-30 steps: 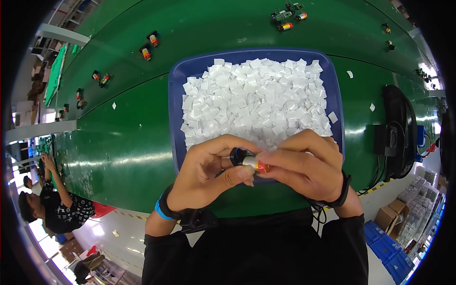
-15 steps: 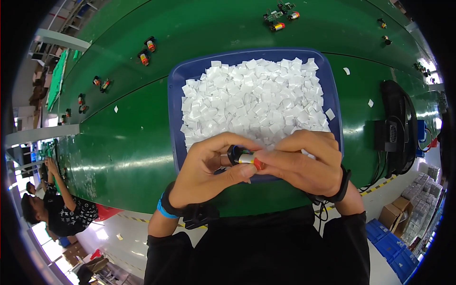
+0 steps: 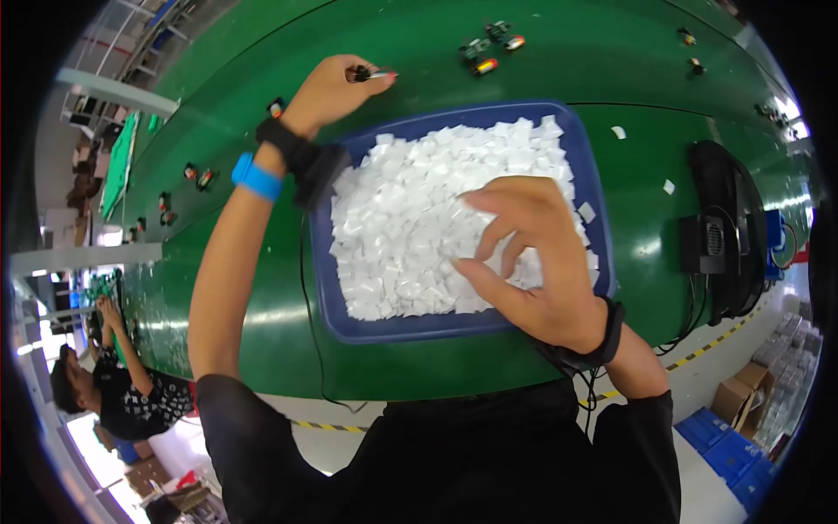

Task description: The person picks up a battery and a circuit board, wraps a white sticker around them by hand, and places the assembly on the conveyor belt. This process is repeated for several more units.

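Note:
My left hand reaches past the far left corner of the blue tray. Its fingers are closed on a small battery assembly, a cylinder with a black end and a red tip, partly hidden by the fingers. Over the right half of the tray, my right hand is open, thumb and fingers spread apart in a curve. Many small white square pieces fill the tray beneath it. Whether a piece clings to a right fingertip is too unclear to tell.
Similar battery assemblies with green boards lie on the green table; others sit at left. A black fan-like device with cables stands at right. A cable hangs from my left wrist. Another person works at far left.
My left hand has carried the battery assembly from above the tray's near edge to the far left. My right hand has let go of it and opened over the tray.

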Available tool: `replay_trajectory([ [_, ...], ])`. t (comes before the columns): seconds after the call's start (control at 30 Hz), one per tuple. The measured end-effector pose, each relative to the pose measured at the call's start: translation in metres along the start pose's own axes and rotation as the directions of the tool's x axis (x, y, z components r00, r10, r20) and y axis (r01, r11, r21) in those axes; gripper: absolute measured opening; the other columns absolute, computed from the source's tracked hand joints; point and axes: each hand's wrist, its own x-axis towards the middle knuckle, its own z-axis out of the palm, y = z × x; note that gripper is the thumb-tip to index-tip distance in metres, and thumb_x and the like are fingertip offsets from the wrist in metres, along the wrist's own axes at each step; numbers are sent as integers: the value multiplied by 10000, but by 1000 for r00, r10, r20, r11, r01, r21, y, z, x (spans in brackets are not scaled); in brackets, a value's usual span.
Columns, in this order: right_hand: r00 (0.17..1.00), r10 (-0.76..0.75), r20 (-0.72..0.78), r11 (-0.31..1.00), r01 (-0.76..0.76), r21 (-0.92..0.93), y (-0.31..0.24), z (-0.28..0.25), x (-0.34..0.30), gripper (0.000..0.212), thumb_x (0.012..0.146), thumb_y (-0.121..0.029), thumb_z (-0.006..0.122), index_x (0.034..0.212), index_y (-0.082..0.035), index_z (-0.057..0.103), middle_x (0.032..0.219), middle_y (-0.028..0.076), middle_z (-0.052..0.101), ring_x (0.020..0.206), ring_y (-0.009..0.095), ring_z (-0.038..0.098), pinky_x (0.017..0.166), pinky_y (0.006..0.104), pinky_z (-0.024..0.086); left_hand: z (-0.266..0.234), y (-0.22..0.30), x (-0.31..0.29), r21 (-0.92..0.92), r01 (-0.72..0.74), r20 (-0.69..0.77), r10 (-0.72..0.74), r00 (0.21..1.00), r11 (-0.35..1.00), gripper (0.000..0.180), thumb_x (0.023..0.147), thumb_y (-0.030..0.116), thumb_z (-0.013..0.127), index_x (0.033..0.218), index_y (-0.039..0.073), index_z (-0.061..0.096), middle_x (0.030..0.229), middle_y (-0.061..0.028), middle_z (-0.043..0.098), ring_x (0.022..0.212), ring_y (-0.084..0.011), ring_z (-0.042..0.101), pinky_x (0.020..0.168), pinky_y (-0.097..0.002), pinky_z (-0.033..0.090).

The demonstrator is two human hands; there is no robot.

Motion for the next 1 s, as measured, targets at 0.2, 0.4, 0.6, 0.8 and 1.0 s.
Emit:
replay_trajectory([
  [0.2, 999, -22, -37, 996, 18, -92, 10, -8, -4, 453, 780, 102, 724, 1196, -42, 620, 1213, 116, 523, 728, 95, 629, 517, 209, 473, 20, 0, 88, 589, -63, -96, 147, 984, 806, 408, 904, 340, 727, 1179, 50, 648, 1045, -117, 703, 1022, -214, 660, 831, -325, 517],
  [0.4, 996, -44, -81, 992, 34, -117, 11, -7, -7, 412, 797, 89, 717, 1177, -40, 624, 1202, 109, 531, 725, 82, 622, 516, 207, 469, 56, 37, 124, 165, -542, 95, 534, 840, 824, 348, 865, 279, 776, 1107, 63, 647, 1004, -129, 697, 1032, -225, 666, 869, -320, 514],
  [0.6, 998, -23, -60, 993, 16, -115, 13, -12, -2, 386, 807, 66, 722, 1166, -43, 633, 1175, 103, 564, 722, 74, 618, 519, 209, 468, 36, 51, 62, 1, -454, 77, 453, 888, 891, 269, 888, 171, 743, 842, 42, 512, 775, -12, 549, 760, -128, 543, 703, -279, 458],
  [0.8, 976, 9, -220, 956, -73, -285, 0, -12, 4, 320, 803, 15, 760, 1102, -48, 663, 1041, 94, 631, 661, 109, 613, 519, 241, 476, 40, 105, -120, -135, -377, -115, 363, 925, 916, 224, 817, 42, 739, 824, 38, 515, 846, -75, 554, 750, -233, 585, 648, -329, 471],
  [1.0, 986, -118, 118, 904, 156, -398, -5, -10, -12, 241, 805, -8, 768, 1028, -52, 688, 793, 64, 667, 582, 175, 623, 524, 260, 485, 71, 110, -195, -61, -369, -257, 343, 904, 927, 189, 778, -29, 734, 877, 61, 601, 975, -114, 568, 803, -270, 602, 697, -323, 503],
])
